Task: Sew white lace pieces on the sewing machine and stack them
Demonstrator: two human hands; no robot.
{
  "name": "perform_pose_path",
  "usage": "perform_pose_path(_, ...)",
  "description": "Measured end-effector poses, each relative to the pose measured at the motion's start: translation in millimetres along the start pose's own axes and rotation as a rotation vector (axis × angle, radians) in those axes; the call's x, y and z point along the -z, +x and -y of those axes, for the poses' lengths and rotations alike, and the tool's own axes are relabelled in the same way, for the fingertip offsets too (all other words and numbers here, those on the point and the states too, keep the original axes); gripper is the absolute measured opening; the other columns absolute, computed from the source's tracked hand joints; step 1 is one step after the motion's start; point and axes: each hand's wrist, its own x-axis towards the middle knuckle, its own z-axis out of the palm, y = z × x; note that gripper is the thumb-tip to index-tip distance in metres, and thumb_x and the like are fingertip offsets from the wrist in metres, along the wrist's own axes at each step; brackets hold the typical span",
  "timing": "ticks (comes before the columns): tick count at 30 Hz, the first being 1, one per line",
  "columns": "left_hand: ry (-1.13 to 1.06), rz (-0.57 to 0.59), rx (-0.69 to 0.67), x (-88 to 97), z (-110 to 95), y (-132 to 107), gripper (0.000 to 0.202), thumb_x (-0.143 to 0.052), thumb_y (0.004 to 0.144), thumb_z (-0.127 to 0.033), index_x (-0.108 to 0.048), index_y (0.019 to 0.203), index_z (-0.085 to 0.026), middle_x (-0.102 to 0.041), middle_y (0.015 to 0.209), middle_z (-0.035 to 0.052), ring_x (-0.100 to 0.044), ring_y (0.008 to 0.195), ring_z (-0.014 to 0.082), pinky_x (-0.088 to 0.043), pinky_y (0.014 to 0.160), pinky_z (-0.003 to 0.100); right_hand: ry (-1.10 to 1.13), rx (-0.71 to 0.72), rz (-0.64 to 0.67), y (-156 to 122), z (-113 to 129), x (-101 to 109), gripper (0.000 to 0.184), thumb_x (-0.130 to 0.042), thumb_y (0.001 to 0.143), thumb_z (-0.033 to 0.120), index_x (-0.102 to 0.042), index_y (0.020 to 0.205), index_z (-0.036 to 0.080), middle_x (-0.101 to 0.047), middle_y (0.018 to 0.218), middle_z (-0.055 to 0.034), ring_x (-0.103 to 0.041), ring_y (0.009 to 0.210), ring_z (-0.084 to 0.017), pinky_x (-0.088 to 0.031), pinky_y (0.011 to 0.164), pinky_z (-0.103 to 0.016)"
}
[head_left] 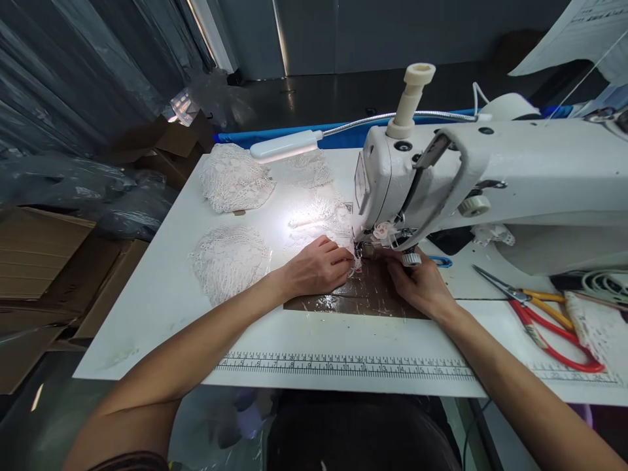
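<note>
A white sewing machine (pixel 534 163) stands at the right, its needle end above a brown plate (pixel 367 294) set on the table. White lace (pixel 324 222) lies left of the needle under bright light. My left hand (pixel 321 265) has its fingers curled closed on the lace's near edge, beside the presser foot. Right of the needle, my right hand (pixel 417 281) reaches in with thumb and fingers drawn together. Its fingertips are partly hidden by the machine, so what they hold cannot be made out. A pale fabric flower (pixel 384 230) sits on the machine head.
Lace piles (pixel 235 178) and another lace piece (pixel 230 261) lie at the left. A lamp (pixel 287 145) hangs over the lace. Scissors with red handles (pixel 554 333) lie right of my right hand. A ruler strip (pixel 343 367) runs along the front edge. Cardboard boxes (pixel 44 248) stand left.
</note>
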Motion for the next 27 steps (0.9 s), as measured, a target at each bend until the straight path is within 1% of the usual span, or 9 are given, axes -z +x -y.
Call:
perform_pose_path(3,-0.018,-0.045,0.001,-2.3,0.9,-0.5,0.016,-0.048,0.094,-0.018,-0.063,0.089,-0.017,-0.069,0.099,0.0049,-0.057,0.079,0.0147,-0.04,0.076,0.033,0.003,-0.043,-0.058,-0.9,0.4,-0.4,0.03,-0.046,0.089,0.021,-0.067,0.111,0.021,-0.066,0.101,-0.0079,-0.064,0.089,-0.022,-0.052,0.076,-0.034)
perform_pose_path(6,-0.035,-0.11,0.001,-4.8,1.3,-0.8,0.015,-0.049,0.093,-0.018,-0.064,0.091,-0.017,-0.07,0.099,0.0037,-0.059,0.078,0.0144,-0.041,0.081,0.036,-0.005,-0.003,-0.015,-3.3,4.7,-2.5,0.034,-0.045,0.088,0.017,-0.067,0.114,0.022,-0.065,0.105,-0.0077,-0.064,0.087,-0.021,-0.052,0.076,-0.034)
perform_pose_path(9,-0.045,-0.133,-0.003,-6.1,1.1,-0.9,0.015,-0.05,0.092,-0.02,-0.064,0.09,-0.017,-0.07,0.099,0.0039,-0.059,0.08,0.015,-0.042,0.081,0.037,-0.074,0.068,0.057,-4.7,6.7,-2.5,0.035,-0.047,0.09,0.02,-0.066,0.118,0.025,-0.061,0.114,-0.0092,-0.063,0.09,-0.022,-0.053,0.075,-0.034)
perform_pose_path(12,-0.029,-0.134,-0.004,-6.2,0.4,-0.8,0.016,-0.05,0.092,-0.02,-0.065,0.088,-0.017,-0.07,0.098,0.0043,-0.059,0.078,0.015,-0.042,0.079,0.036,-0.131,0.145,0.115,-4.2,6.5,0.0,0.038,-0.047,0.09,0.02,-0.064,0.123,0.027,-0.059,0.115,-0.0098,-0.061,0.091,-0.022,-0.052,0.073,-0.034)
perform_pose_path(15,0.006,-0.132,-0.021,-5.8,0.0,-0.9,0.018,-0.05,0.091,-0.021,-0.066,0.086,-0.017,-0.07,0.095,0.0043,-0.058,0.075,0.0147,-0.043,0.079,0.037,-0.19,0.214,0.124,-2.6,8.1,1.8,0.038,-0.045,0.09,0.019,-0.065,0.122,0.028,-0.06,0.109,-0.01,-0.061,0.087,-0.022,-0.052,0.072,-0.036)
perform_pose_path(17,0.021,-0.123,-0.037,-5.3,-0.1,-1.1,0.019,-0.05,0.091,-0.022,-0.067,0.084,-0.017,-0.069,0.094,0.0044,-0.059,0.076,0.0151,-0.044,0.083,0.038,-0.232,0.257,0.113,-1.8,10.3,1.7,0.037,-0.045,0.09,0.019,-0.067,0.119,0.027,-0.06,0.105,-0.0104,-0.06,0.084,-0.022,-0.052,0.071,-0.037)
perform_pose_path(20,0.033,-0.112,-0.04,-4.1,-0.4,-1.3,0.02,-0.05,0.091,-0.024,-0.068,0.085,-0.017,-0.069,0.094,0.0039,-0.059,0.077,0.0153,-0.043,0.091,0.042,-0.263,0.311,0.086,-1.7,13.3,0.0,0.037,-0.043,0.091,0.019,-0.067,0.119,0.023,-0.06,0.103,-0.0123,-0.06,0.086,-0.023,-0.051,0.067,-0.035)
perform_pose_path(23,0.043,-0.095,-0.031,-2.0,-0.8,-1.3,0.021,-0.049,0.091,-0.024,-0.068,0.089,-0.017,-0.068,0.096,0.0043,-0.059,0.077,0.0155,-0.041,0.098,0.046,-0.293,0.331,0.062,-2.5,14.9,-1.8,0.037,-0.044,0.092,0.02,-0.064,0.122,0.02,-0.059,0.103,-0.0145,-0.059,0.088,-0.024,-0.049,0.063,-0.033)
perform_pose_path(27,0.036,-0.051,-0.019,1.1,-0.7,-1.2,0.022,-0.048,0.091,-0.026,-0.069,0.093,-0.017,-0.068,0.1,0.0052,-0.06,0.082,0.0167,-0.038,0.102,0.05,-0.311,0.289,0.077,-3.3,15.8,-4.3,0.035,-0.043,0.092,0.021,-0.065,0.119,0.02,-0.058,0.106,-0.0152,-0.058,0.085,-0.024,-0.046,0.059,-0.032)
